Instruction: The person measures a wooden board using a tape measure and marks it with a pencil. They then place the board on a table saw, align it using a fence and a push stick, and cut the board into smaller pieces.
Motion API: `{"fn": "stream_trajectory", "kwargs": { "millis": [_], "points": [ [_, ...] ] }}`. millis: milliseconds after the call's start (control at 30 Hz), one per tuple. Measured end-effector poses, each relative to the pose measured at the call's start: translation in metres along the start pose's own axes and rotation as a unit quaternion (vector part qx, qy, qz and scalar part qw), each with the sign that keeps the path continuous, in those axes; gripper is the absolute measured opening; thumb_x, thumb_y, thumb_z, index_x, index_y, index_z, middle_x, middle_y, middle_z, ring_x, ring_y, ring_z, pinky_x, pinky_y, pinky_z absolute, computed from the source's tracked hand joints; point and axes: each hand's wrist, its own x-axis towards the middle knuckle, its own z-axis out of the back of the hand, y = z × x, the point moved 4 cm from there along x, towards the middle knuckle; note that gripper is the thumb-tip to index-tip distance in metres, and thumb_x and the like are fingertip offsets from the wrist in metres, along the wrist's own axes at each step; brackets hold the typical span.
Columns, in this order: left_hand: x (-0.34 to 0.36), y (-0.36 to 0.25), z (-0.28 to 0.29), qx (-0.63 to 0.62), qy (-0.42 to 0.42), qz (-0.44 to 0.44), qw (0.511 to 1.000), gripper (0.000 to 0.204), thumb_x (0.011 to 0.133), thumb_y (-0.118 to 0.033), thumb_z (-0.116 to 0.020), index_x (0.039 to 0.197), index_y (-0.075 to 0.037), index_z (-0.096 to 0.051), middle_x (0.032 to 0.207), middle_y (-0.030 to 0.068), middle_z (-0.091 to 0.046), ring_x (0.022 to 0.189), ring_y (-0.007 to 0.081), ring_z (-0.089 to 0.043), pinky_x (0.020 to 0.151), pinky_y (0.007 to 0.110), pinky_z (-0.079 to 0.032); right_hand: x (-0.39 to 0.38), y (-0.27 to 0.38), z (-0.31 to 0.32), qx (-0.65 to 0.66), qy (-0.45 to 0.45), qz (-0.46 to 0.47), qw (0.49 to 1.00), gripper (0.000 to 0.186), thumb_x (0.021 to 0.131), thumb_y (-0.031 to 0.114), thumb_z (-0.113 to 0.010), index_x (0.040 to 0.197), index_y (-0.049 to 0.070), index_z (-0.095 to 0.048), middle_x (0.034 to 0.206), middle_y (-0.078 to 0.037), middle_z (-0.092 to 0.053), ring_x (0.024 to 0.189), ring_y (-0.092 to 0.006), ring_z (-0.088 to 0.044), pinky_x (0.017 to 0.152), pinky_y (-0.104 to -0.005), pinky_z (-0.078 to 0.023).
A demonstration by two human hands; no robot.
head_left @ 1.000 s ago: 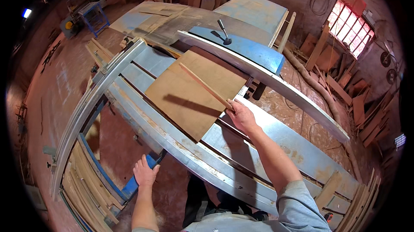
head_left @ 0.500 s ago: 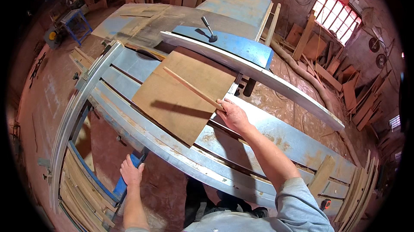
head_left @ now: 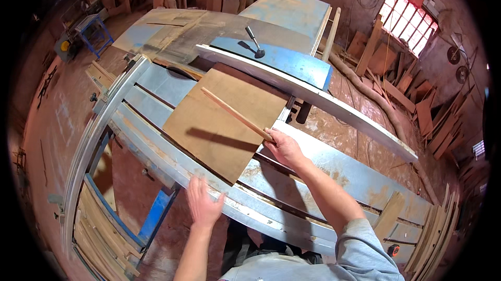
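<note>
A brown sheet of board (head_left: 214, 119) lies flat on the metal table of a panel saw (head_left: 172, 88), its far edge by the long pale fence (head_left: 313, 101). My right hand (head_left: 284, 148), at the board's right side, grips a thin wooden stick (head_left: 235, 110) by its near end. The stick slants up to the left above the board and casts a shadow on it. Over the table's near rail (head_left: 193, 169), just short of the board's near corner, is my left hand (head_left: 203, 202), with fingers stretched out and nothing in it.
A blue plate with a black lever (head_left: 250, 33) sits behind the fence. Wood strips (head_left: 99, 234) are stacked at the lower left, more boards (head_left: 433, 229) at the right end, with a tape measure (head_left: 393, 250) close by. Offcuts (head_left: 428, 114) lean against the right wall.
My left hand has left the blue bar at the lower left and moved up and right to the table's near rail. The right hand keeps hold of the stick, nearly unmoved.
</note>
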Motion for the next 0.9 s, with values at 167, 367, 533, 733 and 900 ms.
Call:
{"fn": "stream_trajectory", "kwargs": {
  "millis": [167, 367, 533, 733, 900],
  "points": [
    [0.027, -0.042, -0.047, 0.062, 0.02, 0.057, 0.996, 0.078, 0.081, -0.033, -0.079, 0.143, 0.005, -0.049, 0.15, 0.0415, -0.035, 0.141, 0.0539, -0.035, 0.117, 0.058, -0.031, 0.004, 0.013, 0.006, 0.052, 0.012, 0.015, 0.998, 0.018, 0.094, 0.015, -0.063, 0.11, 0.005, -0.06, 0.107, -0.018, -0.062, 0.1, -0.0414, -0.063, 0.085, -0.0472, -0.052],
    [0.031, -0.054, -0.059, 0.048, 0.002, 0.079, 0.996, 0.068, 0.082, -0.032, -0.078, 0.138, 0.0, -0.057, 0.149, 0.0455, -0.035, 0.139, 0.0559, -0.038, 0.117, 0.057, -0.032, 0.008, -0.001, 0.004, 0.116, -0.012, -0.023, 0.993, 0.02, 0.094, 0.015, -0.063, 0.111, 0.004, -0.061, 0.101, -0.02, -0.065, 0.095, -0.041, -0.064, 0.083, -0.0454, -0.051],
    [0.039, -0.069, -0.064, 0.054, -0.012, 0.08, 0.995, 0.065, 0.082, -0.033, -0.079, 0.135, -0.002, -0.061, 0.145, 0.0477, -0.037, 0.136, 0.058, -0.041, 0.115, 0.058, -0.035, 0.019, -0.021, 0.018, 0.148, -0.034, -0.094, 0.984, 0.018, 0.097, 0.019, -0.065, 0.105, 0.003, -0.065, 0.083, -0.018, -0.067, 0.076, -0.0307, -0.065, 0.073, -0.0402, -0.052],
    [0.038, -0.071, -0.056, 0.075, 0.011, 0.095, 0.993, 0.061, 0.083, -0.027, -0.079, 0.135, 0.0, -0.061, 0.148, 0.0468, -0.034, 0.137, 0.0567, -0.041, 0.114, 0.056, -0.036, -0.021, -0.041, 0.121, -0.081, 0.049, -0.123, 0.988, 0.024, 0.101, 0.032, -0.062, 0.109, 0.01, -0.066, 0.081, -0.019, -0.069, 0.075, -0.0391, -0.068, 0.068, -0.0478, -0.053],
    [0.044, -0.082, -0.059, 0.07, 0.042, 0.077, 0.994, 0.055, 0.089, -0.023, -0.072, 0.135, 0.003, -0.06, 0.154, 0.039, -0.034, 0.139, 0.0551, -0.039, 0.115, 0.054, -0.036, -0.079, -0.055, 0.196, -0.202, 0.056, -0.103, 0.972, 0.028, 0.102, 0.031, -0.059, 0.124, 0.015, -0.064, 0.091, -0.018, -0.073, 0.083, -0.0411, -0.071, 0.073, -0.0527, -0.056]
  ]
}}
